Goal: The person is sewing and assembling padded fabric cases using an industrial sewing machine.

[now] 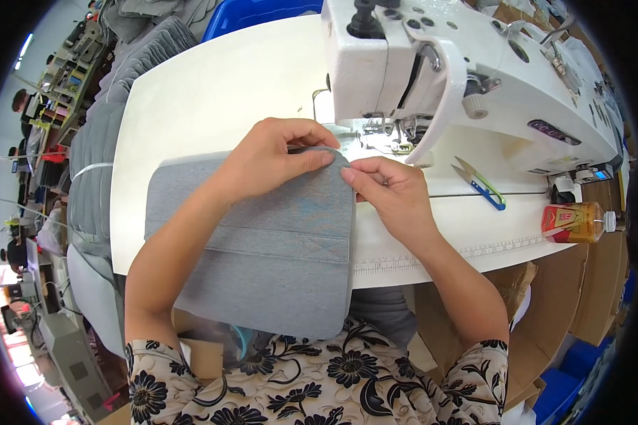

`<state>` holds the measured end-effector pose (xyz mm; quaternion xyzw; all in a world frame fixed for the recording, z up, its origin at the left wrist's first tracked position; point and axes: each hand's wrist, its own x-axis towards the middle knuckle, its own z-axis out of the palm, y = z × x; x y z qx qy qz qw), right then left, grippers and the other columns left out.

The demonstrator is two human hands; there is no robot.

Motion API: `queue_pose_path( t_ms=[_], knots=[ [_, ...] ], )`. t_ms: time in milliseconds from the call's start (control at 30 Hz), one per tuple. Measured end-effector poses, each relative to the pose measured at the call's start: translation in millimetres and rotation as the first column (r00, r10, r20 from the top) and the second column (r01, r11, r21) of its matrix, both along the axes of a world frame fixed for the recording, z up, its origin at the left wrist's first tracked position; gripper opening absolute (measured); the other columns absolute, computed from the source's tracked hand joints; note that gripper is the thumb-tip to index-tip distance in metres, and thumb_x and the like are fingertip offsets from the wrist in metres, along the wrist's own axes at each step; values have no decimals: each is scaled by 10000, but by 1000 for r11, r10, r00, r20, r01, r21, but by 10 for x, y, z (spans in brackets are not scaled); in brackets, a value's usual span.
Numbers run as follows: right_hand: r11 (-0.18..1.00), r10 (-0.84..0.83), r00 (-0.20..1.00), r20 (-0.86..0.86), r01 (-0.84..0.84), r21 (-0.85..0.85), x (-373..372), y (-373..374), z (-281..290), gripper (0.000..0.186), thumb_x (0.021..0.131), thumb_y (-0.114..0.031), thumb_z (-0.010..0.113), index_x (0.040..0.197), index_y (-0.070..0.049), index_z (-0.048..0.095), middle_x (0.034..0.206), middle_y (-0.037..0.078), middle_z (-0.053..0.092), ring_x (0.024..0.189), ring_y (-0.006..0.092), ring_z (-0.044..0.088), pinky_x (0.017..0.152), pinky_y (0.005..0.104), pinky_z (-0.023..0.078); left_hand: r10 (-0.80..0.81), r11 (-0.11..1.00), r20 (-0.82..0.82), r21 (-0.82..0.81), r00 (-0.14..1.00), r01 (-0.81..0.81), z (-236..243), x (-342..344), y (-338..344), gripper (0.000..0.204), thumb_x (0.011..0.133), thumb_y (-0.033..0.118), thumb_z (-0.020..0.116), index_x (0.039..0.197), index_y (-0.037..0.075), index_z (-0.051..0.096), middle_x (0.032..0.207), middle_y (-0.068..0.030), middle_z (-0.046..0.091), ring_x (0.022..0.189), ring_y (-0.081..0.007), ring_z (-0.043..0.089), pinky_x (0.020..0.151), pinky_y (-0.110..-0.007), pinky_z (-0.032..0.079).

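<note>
A grey padded fabric panel [276,283] with a stitched band across it lies over the front edge of the white table, its near end hanging toward my lap. My left hand [280,156] pinches the panel's far edge close to its rounded corner, thumb on top. At that same corner, my right hand [393,195] grips the right edge between thumb and fingers. Just beyond both hands is the needle and presser-foot area [404,134] of a white sewing machine [475,78]. The fabric's underside is hidden from me.
Thread snips [480,185] with blue and green handles lie right of my right hand. A bottle of amber drink [574,222] rests on its side by the table's right edge. Stacked grey fabric pieces [96,163] line the left side. A blue bin [255,15] stands at the back.
</note>
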<state>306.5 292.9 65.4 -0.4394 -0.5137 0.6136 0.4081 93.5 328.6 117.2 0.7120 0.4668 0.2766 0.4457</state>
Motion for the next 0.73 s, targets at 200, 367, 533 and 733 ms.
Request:
queue_pose_path(
  t_ms=[200, 367, 533, 733],
  knots=[
    [906, -49, 831, 555, -197, 374, 171, -26, 95, 302, 926, -140, 646, 1211, -39, 661, 1005, 111, 734, 889, 233, 709, 795, 341, 569, -42, 979, 15, -199, 999, 44, -44, -16, 113, 111, 908, 97, 708, 992, 25, 719, 865, 14, 686, 794, -45, 579, 729, -205, 472],
    [221, -303, 705, 642, -603, 767, 319, 24, -21, 361, 788, -107, 616, 1139, -43, 665, 1246, 107, 646, 1231, 263, 578, 1018, 416, 490, -53, 980, 20, -192, 998, 56, -117, 9, 159, 90, 895, 111, 717, 953, 43, 728, 844, 10, 676, 773, -57, 571, 710, -213, 465],
    [143, -225, 735, 639, -624, 768, 337, 21, -136, 308, 770, -98, 608, 1044, 28, 667, 1167, 126, 661, 1152, 279, 618, 997, 412, 506, -4, 994, -229, 102, 973, 28, -281, 115, 106, 87, 873, 113, 722, 939, 58, 736, 833, -17, 670, 779, -118, 601, 725, -266, 489],
    [146, -186, 758, 625, -608, 780, 339, -4, -158, 296, 764, -101, 611, 1022, 35, 662, 1134, 143, 662, 1116, 296, 635, 982, 396, 520, 23, 954, -342, 289, 939, 82, -351, 130, 70, 92, 876, 120, 714, 944, 63, 740, 893, -55, 680, 832, -178, 631, 752, -309, 509]
  ],
)
